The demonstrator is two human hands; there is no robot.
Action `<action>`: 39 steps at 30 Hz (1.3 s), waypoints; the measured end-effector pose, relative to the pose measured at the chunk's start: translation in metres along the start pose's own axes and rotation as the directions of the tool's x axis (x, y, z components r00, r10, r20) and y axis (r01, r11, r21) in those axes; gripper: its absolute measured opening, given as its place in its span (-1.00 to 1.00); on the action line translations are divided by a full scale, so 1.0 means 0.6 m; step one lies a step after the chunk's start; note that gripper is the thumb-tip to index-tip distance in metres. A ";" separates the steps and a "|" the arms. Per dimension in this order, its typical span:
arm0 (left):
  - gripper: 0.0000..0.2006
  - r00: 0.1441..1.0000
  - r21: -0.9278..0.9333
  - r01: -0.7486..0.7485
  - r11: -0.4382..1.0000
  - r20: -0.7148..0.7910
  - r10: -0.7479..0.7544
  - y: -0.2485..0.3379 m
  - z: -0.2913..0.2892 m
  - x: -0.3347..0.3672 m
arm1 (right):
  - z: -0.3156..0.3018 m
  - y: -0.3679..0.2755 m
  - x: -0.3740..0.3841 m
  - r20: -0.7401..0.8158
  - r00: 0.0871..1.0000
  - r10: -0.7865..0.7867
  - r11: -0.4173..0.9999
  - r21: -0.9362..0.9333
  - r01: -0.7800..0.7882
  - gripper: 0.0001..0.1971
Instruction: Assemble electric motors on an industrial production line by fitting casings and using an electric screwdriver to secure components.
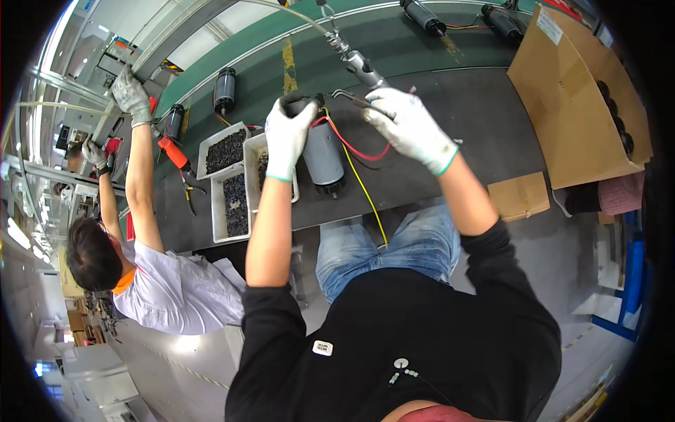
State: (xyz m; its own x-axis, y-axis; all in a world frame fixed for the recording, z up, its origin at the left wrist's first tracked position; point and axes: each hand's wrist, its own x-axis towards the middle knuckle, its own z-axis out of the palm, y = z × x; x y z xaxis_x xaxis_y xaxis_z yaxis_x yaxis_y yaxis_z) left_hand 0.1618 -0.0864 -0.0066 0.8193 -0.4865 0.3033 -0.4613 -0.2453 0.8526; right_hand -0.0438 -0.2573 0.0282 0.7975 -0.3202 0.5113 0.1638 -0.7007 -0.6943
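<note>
my left hand (288, 139), the nearer, curls round the far end of the motor (325, 160), which is by the near edge of the table (492, 126), long axis toward it; right of it, my right hand (410, 128) grips a tool (365, 69).

Cardboard box (562, 105), one, brown, right of the grip; dark round items (614, 116) within. Cardboard piece (519, 197), one, flat, right of the grip, nearer the body. Dark cylinders (423, 15), two, wired, beyond the grip to its right. Black cylinder (225, 88), one, left of the grip. Orange-handled tool (173, 152), one, farther left. Pliers (189, 198), one pair, left, nearer the body. Co-worker (176, 292), one, pale shirt, far left.
</note>
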 end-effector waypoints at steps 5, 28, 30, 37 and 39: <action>-0.44 0.970 -0.056 -0.209 0.976 -0.137 0.200 0.075 -0.043 -0.116 | -0.042 -0.047 0.084 0.390 0.864 -0.318 0.831 -0.325 0.452 -0.72; -0.38 0.905 -0.107 -0.415 0.904 -0.146 0.399 0.073 -0.077 -0.169 | -0.045 -0.137 0.146 0.696 0.555 -0.456 0.494 -0.321 0.808 -0.69; -0.38 0.903 -0.133 -0.424 0.896 -0.138 0.407 0.069 -0.079 -0.170 | -0.038 -0.125 0.150 0.661 0.511 -0.551 0.492 -0.237 0.838 -0.68; -0.24 0.959 -0.470 -0.251 0.846 -0.243 0.149 0.036 -0.039 -0.178 | 0.073 -0.061 0.021 0.207 0.978 0.024 0.886 0.449 -0.116 -0.64; -0.24 0.944 -0.349 -0.266 0.899 -0.283 0.169 0.027 -0.012 -0.180 | 0.137 -0.004 -0.034 0.171 0.983 0.071 0.850 0.505 -0.149 -0.59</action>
State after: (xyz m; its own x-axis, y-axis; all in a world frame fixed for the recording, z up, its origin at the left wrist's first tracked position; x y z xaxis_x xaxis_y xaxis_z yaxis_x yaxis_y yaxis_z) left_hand 0.0683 -0.0319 -0.0227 0.7917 -0.2637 0.5511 -0.5137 0.2010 0.8341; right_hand -0.0129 -0.1969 -0.0221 0.8946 -0.2554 0.3667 0.3133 -0.2265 -0.9222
